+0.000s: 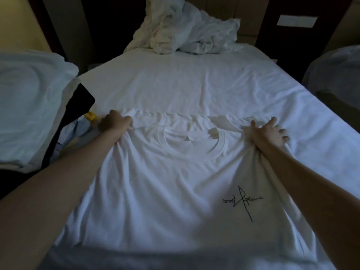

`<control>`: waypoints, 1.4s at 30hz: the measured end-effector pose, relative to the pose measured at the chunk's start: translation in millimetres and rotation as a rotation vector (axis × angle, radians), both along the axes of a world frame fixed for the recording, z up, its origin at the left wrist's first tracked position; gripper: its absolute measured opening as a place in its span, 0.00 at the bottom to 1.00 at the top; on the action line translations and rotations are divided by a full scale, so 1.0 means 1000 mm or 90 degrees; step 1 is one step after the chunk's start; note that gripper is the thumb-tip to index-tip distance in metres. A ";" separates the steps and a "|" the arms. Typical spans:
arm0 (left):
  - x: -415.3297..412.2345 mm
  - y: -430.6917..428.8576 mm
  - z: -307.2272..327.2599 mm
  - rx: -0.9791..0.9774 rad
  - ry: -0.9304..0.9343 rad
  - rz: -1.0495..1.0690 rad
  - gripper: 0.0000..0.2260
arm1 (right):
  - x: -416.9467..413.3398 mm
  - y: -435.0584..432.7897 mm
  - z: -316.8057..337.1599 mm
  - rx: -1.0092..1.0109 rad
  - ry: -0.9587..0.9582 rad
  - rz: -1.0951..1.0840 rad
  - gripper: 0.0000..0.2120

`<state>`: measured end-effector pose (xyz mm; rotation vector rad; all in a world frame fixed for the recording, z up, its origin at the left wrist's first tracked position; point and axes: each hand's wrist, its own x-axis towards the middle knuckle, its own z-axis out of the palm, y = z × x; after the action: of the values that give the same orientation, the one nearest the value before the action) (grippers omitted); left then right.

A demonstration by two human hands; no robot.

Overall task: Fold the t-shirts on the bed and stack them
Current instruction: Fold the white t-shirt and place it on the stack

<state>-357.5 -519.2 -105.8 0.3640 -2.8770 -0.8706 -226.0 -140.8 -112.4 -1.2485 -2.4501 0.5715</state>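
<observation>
A white t-shirt (155, 182) with a small black signature print lies front up on the bed (194, 84), its round collar pointing away from me. My left hand (115, 122) grips the cloth at the shirt's left shoulder. My right hand (268, 133) holds a bunch of cloth at the right shoulder, thumb up and fingers partly spread. The fabric is pulled into wrinkles between both hands. A heap of crumpled white shirts (185, 30) lies at the far end of the bed.
On the left stands a pile of pale folded cloth (29, 104) beside a black item (78, 102) and something yellow (90, 116). A second bed (335, 71) sits at the right. Dark headboard panels run along the back.
</observation>
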 end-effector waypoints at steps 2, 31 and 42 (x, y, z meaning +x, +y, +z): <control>0.000 0.000 0.000 0.055 0.031 -0.054 0.17 | 0.001 0.014 0.004 -0.017 0.018 -0.017 0.27; 0.029 0.018 0.014 -0.028 0.015 -0.447 0.30 | 0.022 -0.014 0.028 0.071 -0.070 0.375 0.20; 0.047 0.023 0.001 -0.349 0.251 -0.440 0.17 | 0.032 -0.026 0.016 0.254 -0.015 0.445 0.13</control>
<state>-310.3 -496.3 -104.4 -0.7935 -2.6892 -0.1300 -194.1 -166.7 -96.7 -0.2305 -2.8041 0.1965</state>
